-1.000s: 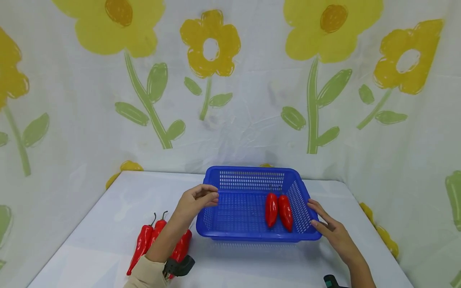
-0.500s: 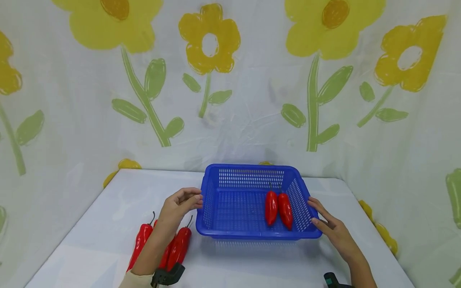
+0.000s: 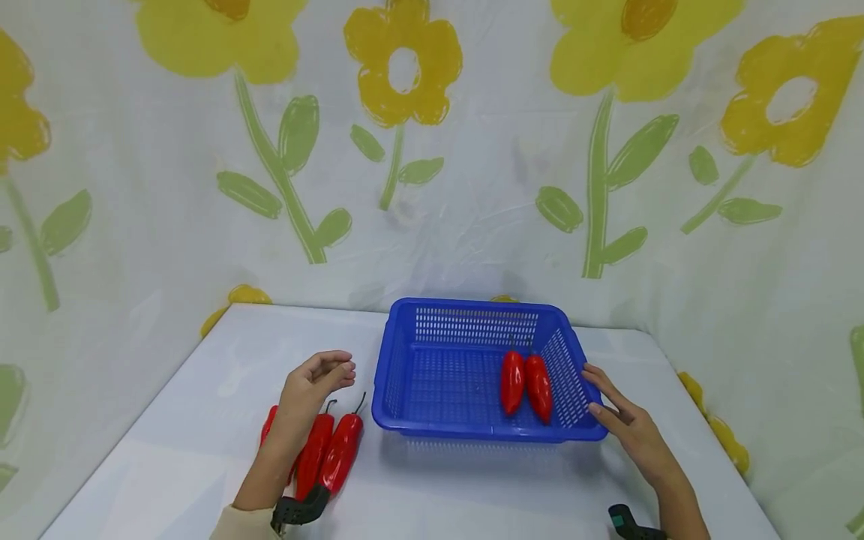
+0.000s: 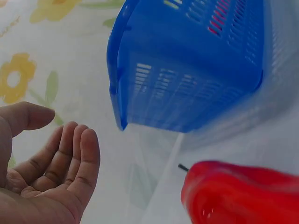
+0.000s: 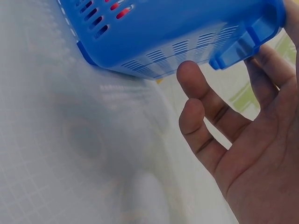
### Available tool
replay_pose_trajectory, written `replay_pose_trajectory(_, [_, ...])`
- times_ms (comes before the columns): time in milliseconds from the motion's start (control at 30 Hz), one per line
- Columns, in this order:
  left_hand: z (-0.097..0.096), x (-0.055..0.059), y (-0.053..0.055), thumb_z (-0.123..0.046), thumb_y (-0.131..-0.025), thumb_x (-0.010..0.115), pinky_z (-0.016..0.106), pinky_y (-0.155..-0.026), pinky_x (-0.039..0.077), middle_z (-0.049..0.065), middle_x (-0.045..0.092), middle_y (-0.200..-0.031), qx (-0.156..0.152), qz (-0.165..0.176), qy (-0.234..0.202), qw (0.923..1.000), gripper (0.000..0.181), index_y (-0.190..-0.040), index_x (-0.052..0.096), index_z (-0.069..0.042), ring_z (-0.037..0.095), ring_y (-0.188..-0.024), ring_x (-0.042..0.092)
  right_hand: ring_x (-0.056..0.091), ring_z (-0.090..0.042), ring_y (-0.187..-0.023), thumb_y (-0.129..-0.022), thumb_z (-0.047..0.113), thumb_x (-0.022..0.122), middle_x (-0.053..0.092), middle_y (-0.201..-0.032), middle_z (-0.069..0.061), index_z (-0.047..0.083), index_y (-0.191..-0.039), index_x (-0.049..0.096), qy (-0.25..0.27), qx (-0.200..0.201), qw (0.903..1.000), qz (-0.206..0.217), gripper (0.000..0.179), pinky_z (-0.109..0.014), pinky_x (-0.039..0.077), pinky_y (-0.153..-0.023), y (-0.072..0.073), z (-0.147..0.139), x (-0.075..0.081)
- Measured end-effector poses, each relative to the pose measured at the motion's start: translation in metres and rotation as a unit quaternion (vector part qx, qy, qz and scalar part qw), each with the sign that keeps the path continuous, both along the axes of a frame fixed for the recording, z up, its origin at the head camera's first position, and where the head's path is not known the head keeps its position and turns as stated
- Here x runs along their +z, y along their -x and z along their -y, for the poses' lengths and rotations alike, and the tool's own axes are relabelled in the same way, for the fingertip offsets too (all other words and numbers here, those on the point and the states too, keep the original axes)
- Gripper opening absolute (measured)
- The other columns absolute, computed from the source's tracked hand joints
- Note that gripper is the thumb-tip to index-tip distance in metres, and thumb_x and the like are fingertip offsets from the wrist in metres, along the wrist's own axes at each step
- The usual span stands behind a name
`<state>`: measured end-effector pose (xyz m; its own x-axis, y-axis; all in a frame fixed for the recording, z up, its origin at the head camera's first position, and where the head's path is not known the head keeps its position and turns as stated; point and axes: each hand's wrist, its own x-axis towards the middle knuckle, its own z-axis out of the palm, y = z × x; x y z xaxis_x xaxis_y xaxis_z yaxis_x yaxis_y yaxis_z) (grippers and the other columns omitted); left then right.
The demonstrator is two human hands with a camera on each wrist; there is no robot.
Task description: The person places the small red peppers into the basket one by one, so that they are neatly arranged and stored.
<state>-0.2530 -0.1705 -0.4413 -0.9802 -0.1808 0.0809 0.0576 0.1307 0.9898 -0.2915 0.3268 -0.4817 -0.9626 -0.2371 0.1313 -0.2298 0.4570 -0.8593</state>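
Observation:
A blue plastic basket with slotted sides stands at the middle of the table. Two glossy red peppers lie side by side in its right part. My right hand is at the basket's right edge, its fingers fairly straight and touching the rim; the right wrist view shows two fingers off the basket wall. Left of the basket, my left hand hovers with loosely bent fingers and holds nothing. Below it lie several red peppers with dark stems, partly covered by the forearm.
A white table carries everything, backed by a pale curtain with yellow flowers. Dark camera mounts sit on the left wrist and right wrist.
My left hand has moved left, from over the basket's left rim to above the loose peppers, holding nothing throughout. My right hand stays at the basket's right edge.

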Motion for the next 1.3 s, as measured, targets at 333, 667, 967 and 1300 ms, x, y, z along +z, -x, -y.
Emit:
replay_pose_trajectory(333, [0.025, -0.011, -0.008, -0.041, -0.095, 0.068, 0.031, -0.096, 0.052, 0.017, 0.067, -0.119, 0.065, 0.025, 0.051, 0.9962, 0.046, -0.127, 0.061, -0.008, 0.024, -0.102, 0.069, 0.013, -0.038, -0.150, -0.105, 0.029, 0.053, 0.021, -0.165, 0.004, 0.029, -0.156, 0.037, 0.000, 0.003, 1.0000, 0.007, 0.054, -0.076, 0.026, -0.103, 0.002, 0.000, 0.002])
replay_pose_trajectory(667, [0.051, -0.018, -0.027, -0.038, -0.096, 0.067, 0.022, -0.089, 0.054, 0.018, 0.065, -0.122, 0.116, 0.034, 0.050, 0.9914, 0.046, -0.130, 0.060, -0.008, 0.022, -0.104, 0.067, 0.013, -0.040, -0.150, -0.104, 0.033, 0.053, 0.020, -0.165, 0.005, 0.029, -0.156, 0.036, -0.004, -0.006, 0.9997, 0.021, 0.055, -0.074, 0.027, -0.103, 0.001, -0.001, 0.004])
replay_pose_trajectory(967, [0.061, -0.017, -0.036, -0.038, -0.098, 0.065, 0.018, -0.089, 0.052, 0.016, 0.064, -0.124, 0.130, 0.048, 0.062, 0.9884, 0.048, -0.133, 0.058, -0.006, 0.009, -0.099, 0.066, 0.011, -0.028, -0.152, -0.105, 0.033, 0.051, 0.019, -0.165, 0.008, 0.030, -0.157, 0.035, -0.008, 0.000, 0.9999, 0.015, 0.054, -0.073, 0.027, -0.104, 0.000, -0.001, 0.000])
replay_pose_trajectory(1300, [0.076, -0.025, -0.044, -0.038, -0.098, 0.064, 0.032, -0.102, 0.048, 0.017, 0.060, -0.131, 0.139, 0.073, 0.107, 0.9818, 0.052, -0.137, 0.054, -0.006, 0.017, -0.109, 0.063, 0.016, -0.004, -0.148, -0.106, 0.030, 0.050, 0.021, -0.165, 0.008, 0.028, -0.157, 0.035, -0.025, 0.004, 0.9997, 0.001, 0.052, -0.033, 0.037, -0.106, 0.000, -0.003, 0.002])
